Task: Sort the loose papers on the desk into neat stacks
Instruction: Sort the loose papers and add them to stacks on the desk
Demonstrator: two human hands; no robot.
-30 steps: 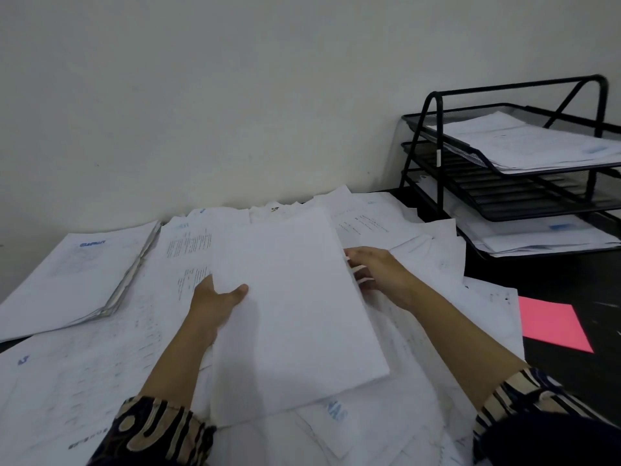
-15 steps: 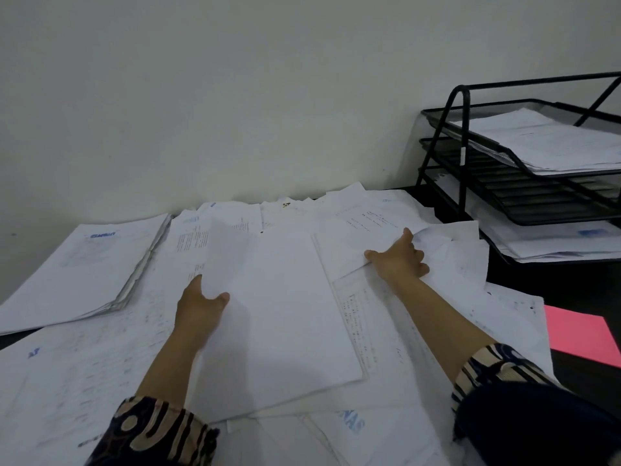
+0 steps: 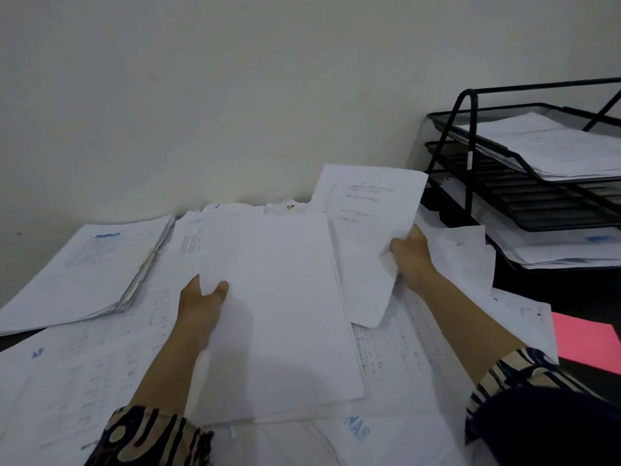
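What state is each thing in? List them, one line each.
left hand: grips the blank stack's left edge.
blank stack: flat on the loose papers.
right hand: holds a printed sheet.
printed sheet: lifted, curling.
bound pile: lying at left.
tray rack: top tray holds papers.

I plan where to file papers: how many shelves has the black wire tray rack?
3. The top shelf holds papers, the middle shelf looks empty, the bottom shelf holds papers. The frame's right edge cuts off part of the rack.
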